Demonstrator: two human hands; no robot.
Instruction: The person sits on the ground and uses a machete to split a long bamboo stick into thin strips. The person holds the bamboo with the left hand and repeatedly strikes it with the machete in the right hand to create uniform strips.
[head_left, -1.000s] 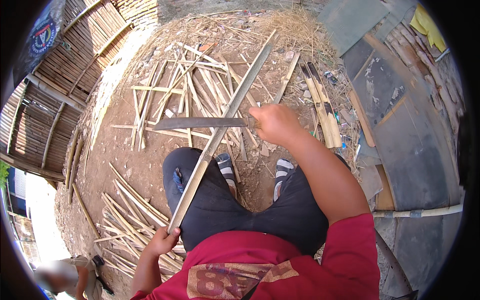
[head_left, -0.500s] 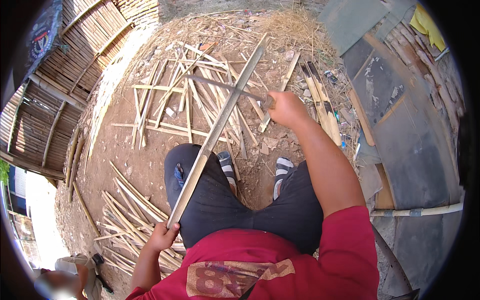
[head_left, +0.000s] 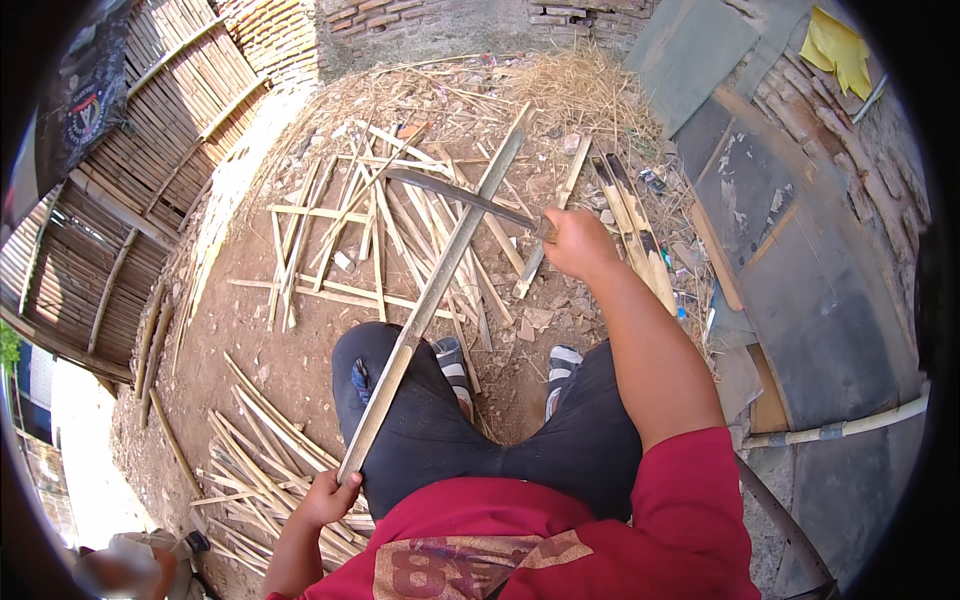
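Observation:
My left hand (head_left: 330, 498) is closed round the near end of a long split bamboo strip (head_left: 410, 335). The strip slants up and to the right, across my left thigh, with its far end past my knees. A handle is gripped in my right hand (head_left: 582, 243), and from it a long dark machete (head_left: 440, 187) reaches leftward. The blade crosses the strip near its far end; whether its edge bites into the bamboo I cannot tell. My sandalled feet (head_left: 560, 375) rest on the dirt below.
Loose bamboo strips (head_left: 330, 245) lie crossed on the ground ahead, with another pile (head_left: 265, 460) at my left. Charred bamboo pieces (head_left: 635, 230) lie to the right, near dark boards (head_left: 820, 310). A bamboo wall (head_left: 160, 120) stands at left; another person (head_left: 150, 565) is at lower left.
The view has tilted up, showing more brick wall. The machete has turned to show more of its flat side and crosses slightly nearer the strip's far end. Both grips stay.

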